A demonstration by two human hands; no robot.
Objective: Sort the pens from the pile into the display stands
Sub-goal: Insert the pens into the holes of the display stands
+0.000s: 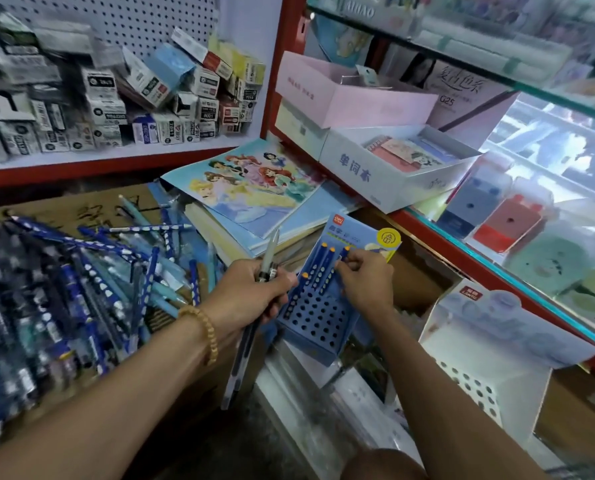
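A big pile of blue pens (81, 285) with white dots covers the left. My left hand (254, 292) grips a bundle of pens (269, 252), one grey tip sticking up and dark blue barrels hanging below. Just right of it stands the blue display stand (318, 317) with rows of round holes and a printed back card. Several blue pens with orange tops (320, 268) stand in its back rows. My right hand (365, 282) pinches one of these pens (345, 252) at the stand's back right.
A white display stand (479, 368) with holes sits at the right. Picture books (254, 188) lie stacked behind the blue stand. Small boxes (116, 109) fill the pegboard shelf at upper left. A red-framed glass counter (531, 244) runs along the right.
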